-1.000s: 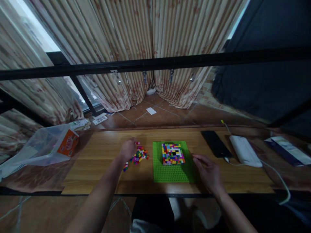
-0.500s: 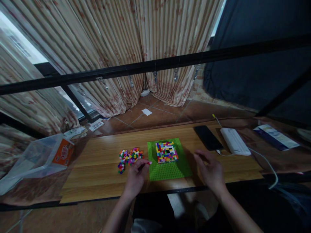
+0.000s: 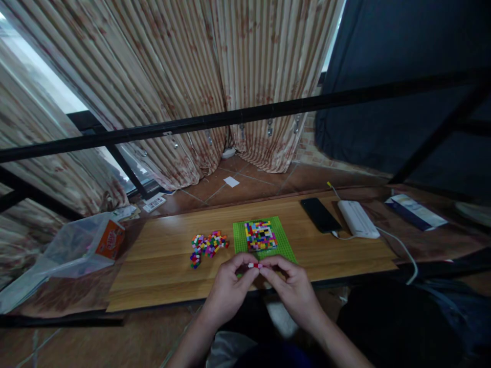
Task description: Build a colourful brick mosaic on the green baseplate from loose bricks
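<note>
Small toy bricks [image 3: 255, 266], white, red and pink in a short row, are pinched between my two hands in front of the baseplate. My left hand [image 3: 233, 283] has thumb and fingertips closed on the left end. On the right end, my right hand [image 3: 290, 286] grips with its fingertips. Just beyond them lies a green studded baseplate [image 3: 284, 243], its near edge partly hidden by my hands. A multicoloured brick block [image 3: 261, 236] with a dark gap near its middle stands on the plate. To the left is a loose pile of coloured bricks [image 3: 208, 244].
The wooden table [image 3: 164, 276] carries a black phone [image 3: 320, 215] and a white power bank [image 3: 358, 219] with cables at the right. A clear plastic box [image 3: 79, 248] with an orange label stands at the left. A black rail [image 3: 215, 121] crosses before the curtains.
My left hand has moved right from beside the pile, carrying a small brick. My right hand has come left to meet it, and both now pinch the bricks. The view has shifted slightly.
</note>
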Demonstrator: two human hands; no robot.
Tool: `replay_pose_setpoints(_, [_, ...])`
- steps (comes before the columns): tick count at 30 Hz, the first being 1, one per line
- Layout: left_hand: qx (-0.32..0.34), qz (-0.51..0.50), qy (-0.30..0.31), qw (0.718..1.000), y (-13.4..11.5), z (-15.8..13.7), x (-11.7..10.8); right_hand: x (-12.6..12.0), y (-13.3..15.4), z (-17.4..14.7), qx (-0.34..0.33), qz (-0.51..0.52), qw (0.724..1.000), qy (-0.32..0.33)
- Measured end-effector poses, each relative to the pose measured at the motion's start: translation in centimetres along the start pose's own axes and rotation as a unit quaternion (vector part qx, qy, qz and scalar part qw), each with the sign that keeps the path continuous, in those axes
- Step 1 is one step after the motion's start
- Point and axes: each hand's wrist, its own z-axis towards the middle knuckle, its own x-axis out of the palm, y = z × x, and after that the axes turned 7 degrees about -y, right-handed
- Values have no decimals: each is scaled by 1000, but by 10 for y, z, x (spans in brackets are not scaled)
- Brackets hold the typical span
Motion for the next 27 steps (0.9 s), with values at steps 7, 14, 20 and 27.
replay_pose_setpoints(7, [-96, -125, 33, 987, 13, -27, 7, 1, -4, -30, 51, 13, 998, 18])
replay_pose_setpoints(14, [-177, -225, 74, 955, 26, -61, 11, 0, -21, -62, 87, 33, 994, 57])
replay_pose_setpoints(20, [-176, -236, 79, 952, 33, -78, 12, -3, -26, -77, 96, 11, 991, 91])
replay_pose_setpoints(27, [-198, -272, 98, 937, 33, -74, 15, -9, -34, -77, 137, 43, 985, 91])
